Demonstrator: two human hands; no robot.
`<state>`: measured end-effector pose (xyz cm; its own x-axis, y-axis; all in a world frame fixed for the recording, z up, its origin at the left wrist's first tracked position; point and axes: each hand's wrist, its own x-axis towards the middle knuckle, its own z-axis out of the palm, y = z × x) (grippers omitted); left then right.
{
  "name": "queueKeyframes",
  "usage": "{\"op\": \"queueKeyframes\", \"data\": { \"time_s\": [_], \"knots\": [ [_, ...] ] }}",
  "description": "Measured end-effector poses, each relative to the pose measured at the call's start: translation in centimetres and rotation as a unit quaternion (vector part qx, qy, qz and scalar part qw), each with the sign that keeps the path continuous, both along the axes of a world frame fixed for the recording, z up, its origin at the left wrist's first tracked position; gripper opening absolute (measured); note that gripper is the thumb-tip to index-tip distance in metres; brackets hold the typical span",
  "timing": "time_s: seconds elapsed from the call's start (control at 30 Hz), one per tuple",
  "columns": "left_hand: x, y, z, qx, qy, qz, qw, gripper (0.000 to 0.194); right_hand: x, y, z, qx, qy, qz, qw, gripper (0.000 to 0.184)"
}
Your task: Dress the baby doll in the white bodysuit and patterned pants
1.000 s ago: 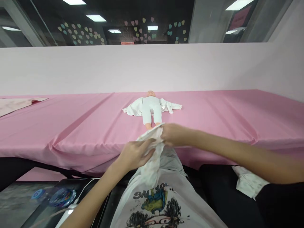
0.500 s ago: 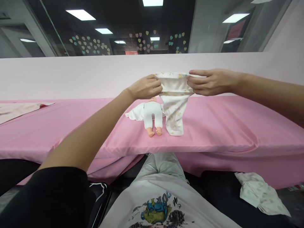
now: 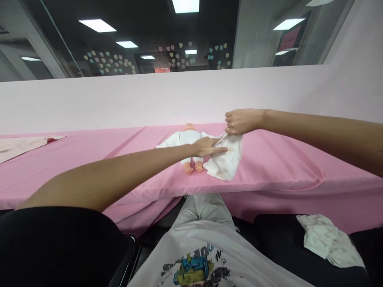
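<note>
My right hand [image 3: 243, 121] is closed in a fist around the upper edge of a small white baby garment [image 3: 229, 161] with a faint yellowish print. The garment hangs crumpled over the front of the pink-covered table. My left hand [image 3: 209, 146] reaches across from the left with fingers stretched out, one of them pointing against the garment's face. Behind that hand and forearm lies a baby doll [image 3: 188, 137] on its back, dressed in white, its bare feet towards me. Part of the doll's middle is hidden by my left arm.
The pink cloth [image 3: 119, 171] covers a long table against a white wall [image 3: 119, 101] with a window above. A pale pink cloth [image 3: 20, 147] lies at the far left. On a black seat at the lower right rests another printed white cloth [image 3: 329, 241].
Both hands held the garment stretched by its top edge; now it is lower and bunched under my right hand. My left hand has let go of its corner and moved right, fingers extended.
</note>
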<state>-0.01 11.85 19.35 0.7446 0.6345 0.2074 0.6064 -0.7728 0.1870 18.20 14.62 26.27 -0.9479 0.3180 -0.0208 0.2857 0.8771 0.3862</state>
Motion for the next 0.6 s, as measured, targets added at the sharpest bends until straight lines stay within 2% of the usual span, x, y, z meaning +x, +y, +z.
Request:
{"op": "queueKeyframes", "data": {
  "time_s": [0.07,0.13,0.23,0.3,0.37,0.4,0.43,0.5,0.53,0.6],
  "knots": [
    [0.8,-1.0,-1.5,0.005,-0.015,0.004,1.0,0.06,0.5,-0.5,-0.8,-0.027,-0.011,-0.009,1.0,0.041],
    [1.2,-1.5,-1.5,0.063,-0.013,0.003,0.998,0.062,0.8,-1.2,-1.6,-0.065,0.004,-0.005,0.998,0.041],
    [0.4,-0.9,0.7,0.122,0.028,-0.039,0.991,0.043,0.8,-3.8,-3.6,-0.104,0.103,0.014,0.989,0.039],
    [-0.9,-0.2,2.5,0.101,0.07,-0.133,0.984,0.029,0.5,-7.1,-6.0,-0.101,0.221,-0.013,0.97,0.036],
    [-2.4,0.0,3.8,0.048,0.097,-0.226,0.968,0.029,0.3,-11.0,-8.6,-0.109,0.303,-0.072,0.944,0.032],
    [-2.9,-0.1,4.1,0.024,0.117,-0.265,0.957,0.029,0.4,-12.8,-9.8,-0.132,0.297,-0.091,0.941,0.028],
    [-3.4,-0.4,4.2,0.009,0.141,-0.296,0.945,0.03,0.6,-14.1,-10.7,-0.152,0.25,-0.083,0.953,0.021],
    [-3.9,-0.9,4.1,0.011,0.197,-0.339,0.92,0.029,1.6,-14.9,-11.3,-0.15,0.152,-0.038,0.976,0.013],
    [-4.0,-0.9,4.1,0.029,0.215,-0.347,0.913,0.028,2.4,-14.2,-11.0,-0.142,0.119,-0.032,0.982,0.012],
    [-4.0,-0.3,4.5,0.078,0.206,-0.335,0.916,0.026,4.2,-11.4,-9.1,-0.118,0.1,-0.056,0.986,0.014]
  ]
}}
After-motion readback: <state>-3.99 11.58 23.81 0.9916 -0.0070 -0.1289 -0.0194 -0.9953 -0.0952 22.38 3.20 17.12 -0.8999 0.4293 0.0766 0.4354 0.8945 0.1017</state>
